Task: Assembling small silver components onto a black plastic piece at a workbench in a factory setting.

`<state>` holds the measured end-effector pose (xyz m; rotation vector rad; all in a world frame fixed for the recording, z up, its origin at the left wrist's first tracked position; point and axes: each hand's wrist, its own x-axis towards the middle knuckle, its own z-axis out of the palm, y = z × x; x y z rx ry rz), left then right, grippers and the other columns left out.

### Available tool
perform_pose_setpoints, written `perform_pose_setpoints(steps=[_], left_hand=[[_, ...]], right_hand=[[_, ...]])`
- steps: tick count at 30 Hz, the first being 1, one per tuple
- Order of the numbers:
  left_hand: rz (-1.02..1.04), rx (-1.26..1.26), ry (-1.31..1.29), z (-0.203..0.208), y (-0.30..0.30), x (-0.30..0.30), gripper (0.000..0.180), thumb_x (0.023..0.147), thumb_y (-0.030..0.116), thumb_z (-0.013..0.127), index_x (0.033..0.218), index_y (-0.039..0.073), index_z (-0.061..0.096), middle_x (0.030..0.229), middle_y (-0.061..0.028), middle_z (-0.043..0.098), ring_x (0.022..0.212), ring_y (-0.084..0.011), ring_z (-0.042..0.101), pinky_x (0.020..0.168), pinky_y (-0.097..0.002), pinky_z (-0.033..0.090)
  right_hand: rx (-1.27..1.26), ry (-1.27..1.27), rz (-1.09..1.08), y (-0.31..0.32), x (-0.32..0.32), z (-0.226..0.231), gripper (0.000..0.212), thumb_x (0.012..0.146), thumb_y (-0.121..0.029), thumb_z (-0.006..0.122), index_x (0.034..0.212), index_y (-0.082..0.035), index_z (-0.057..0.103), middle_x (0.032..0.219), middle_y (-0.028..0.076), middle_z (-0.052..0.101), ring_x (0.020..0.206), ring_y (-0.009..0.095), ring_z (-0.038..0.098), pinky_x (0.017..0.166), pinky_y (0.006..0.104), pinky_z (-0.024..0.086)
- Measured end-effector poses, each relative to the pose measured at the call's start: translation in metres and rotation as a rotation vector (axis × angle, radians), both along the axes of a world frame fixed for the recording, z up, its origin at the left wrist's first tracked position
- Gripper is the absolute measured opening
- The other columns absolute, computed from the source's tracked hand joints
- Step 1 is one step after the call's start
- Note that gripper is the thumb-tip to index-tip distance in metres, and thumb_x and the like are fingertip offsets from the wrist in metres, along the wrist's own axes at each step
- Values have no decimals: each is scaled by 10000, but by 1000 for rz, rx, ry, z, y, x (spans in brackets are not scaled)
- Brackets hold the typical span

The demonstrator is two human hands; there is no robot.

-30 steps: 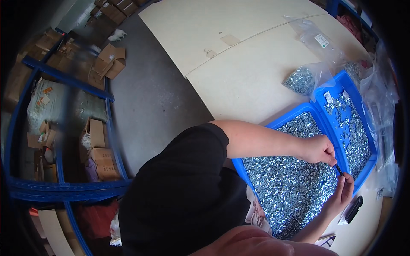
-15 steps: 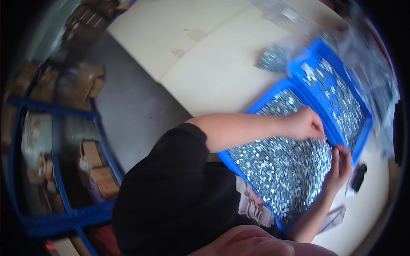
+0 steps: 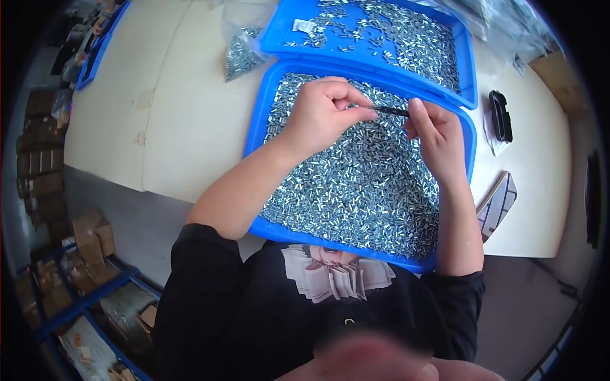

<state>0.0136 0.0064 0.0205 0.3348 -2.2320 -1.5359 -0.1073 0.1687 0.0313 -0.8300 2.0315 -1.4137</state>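
cream worktable (image 3: 190,127) beneath both hands, with grey floor (image 3: 127,203) beyond its near left edge. pinched at one end by thumb and forefinger of the left hand (image 3: 318,114), clamped at the other between thumb and fingers of the right hand (image 3: 440,136): slim black rod (image 3: 391,111), roughly level above small metal pins (image 3: 349,190) heaped in the near blue tray (image 3: 257,120). too small to tell: any pin also caught in the left fingertips.

probably light and fairly stiff, perhaps smooth enough to roll in a loose pinch; best held close to both ends, middle left uncovered. as for the pins, judging by shine, likely hard, slick and quick to scatter; better taken singly by the sides.

farther out, raised tray walls all round, closest to the right hand along the right rim. just beyond the far wall, second blue tray (image 3: 289,28) with more pins and a white packet (image 3: 304,26) inside; left of that, clear bag of pins (image 3: 243,54). to the right, black oblong case (image 3: 501,117) and, nearer, pale slab with dark lines (image 3: 497,206). widest room leftward over the tabletop; tighter between right rim and case. well apart at lower left, blue shelving (image 3: 95,295).
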Motion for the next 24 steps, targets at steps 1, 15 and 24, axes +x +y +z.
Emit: perform_pose_setpoints(steps=[1,15,24], left_hand=[[27,-41,-2,2,0,0,176,633,67,791,779,35,699,558,54,412,520,-40,368,475,-226,295],[21,-100,44,-3,-4,-1,143,652,64,776,771,46,700,565,73,346,526,-32,329,477,-217,264],[25,-17,-23,-7,-4,-3,164,673,136,775,743,27,676,549,54,372,519,-49,336,468,-229,277]], right_hand=[[4,-2,-12,-4,4,-1,242,851,-224,634,734,-14,613,614,-18,561,582,56,505,527,206,382],[-222,72,64,-9,5,-14,209,817,-182,669,780,2,579,642,1,548,599,58,483,539,233,405],[-230,64,53,-11,9,-17,213,867,-195,601,897,16,603,654,64,579,600,101,505,559,269,425]])
